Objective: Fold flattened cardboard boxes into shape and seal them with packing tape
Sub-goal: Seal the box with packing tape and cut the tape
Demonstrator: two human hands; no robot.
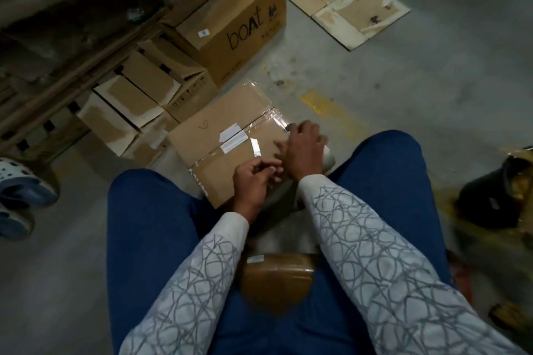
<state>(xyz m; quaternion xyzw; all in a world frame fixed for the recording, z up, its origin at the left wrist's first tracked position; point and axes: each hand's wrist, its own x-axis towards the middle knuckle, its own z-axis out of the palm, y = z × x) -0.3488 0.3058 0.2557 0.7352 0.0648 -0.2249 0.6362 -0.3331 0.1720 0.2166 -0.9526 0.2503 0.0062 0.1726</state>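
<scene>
Box [207,130] stands on the floor [432,81] between the knees of a seated person, near the bottom middle of the floor. Its top flaps are closed and there are two white labels at the seam.

At the left edge of the floor I see shoes [26,190] of another person. To the right of them, some small boxes [138,98] lie stacked against each other, touching the left side of the box. Behind these stands a big box [239,23] with "boAt" printed on its side.

Clear tape [268,121] runs along the seam of the box toward its right edge. The left hand [253,179] is over the near right corner, with its fingers curled toward the thumb; whether it pinches the tape I cannot tell. Just beside it, the right hand [305,150] is at the right edge of the box and grips a white roll [330,158], mostly hidden under the fingers.

Farther right, near the top edge, flat cardboard [349,6] lies on the floor, well apart from the box. At the right edge there is a dark bag [487,199], blurred.
</scene>
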